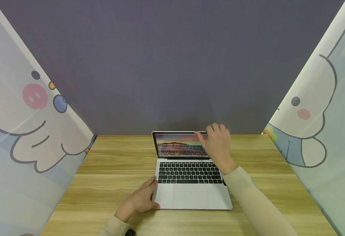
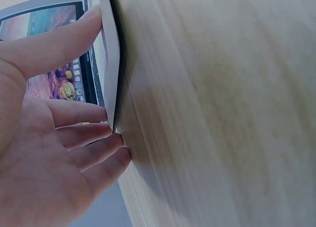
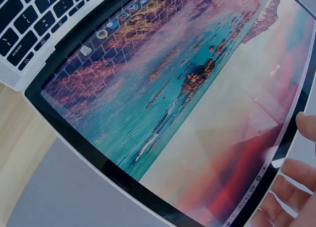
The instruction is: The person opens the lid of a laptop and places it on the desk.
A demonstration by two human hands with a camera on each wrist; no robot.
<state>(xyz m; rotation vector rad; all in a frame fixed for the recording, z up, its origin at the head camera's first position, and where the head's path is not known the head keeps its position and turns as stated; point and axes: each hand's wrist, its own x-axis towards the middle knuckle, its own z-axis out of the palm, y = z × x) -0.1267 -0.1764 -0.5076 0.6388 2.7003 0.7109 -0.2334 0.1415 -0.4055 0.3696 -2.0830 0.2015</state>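
A silver laptop [image 1: 193, 198] lies unfolded on the wooden table, its screen [image 1: 175, 147] lit with a colourful coastal landscape. My right hand [image 1: 219, 144] pinches the lid's top edge near the right corner. In the right wrist view the thumb [image 3: 307, 126] is at the screen's black border and the fingers reach behind the lid. At the base's left side, my left hand [image 1: 143, 198] touches the edge with fairly straight fingers, its thumb at the front left corner. The left wrist view shows those fingertips [image 2: 118, 143] against the laptop's side, low by the tabletop.
The table [image 1: 116, 157] has a light wood grain. Behind it rises a dark grey panel [image 1: 172, 65], close to the lid's back. Pale panels with cartoon animals flank the table on the left [image 1: 1, 183] and right [image 1: 340, 131].
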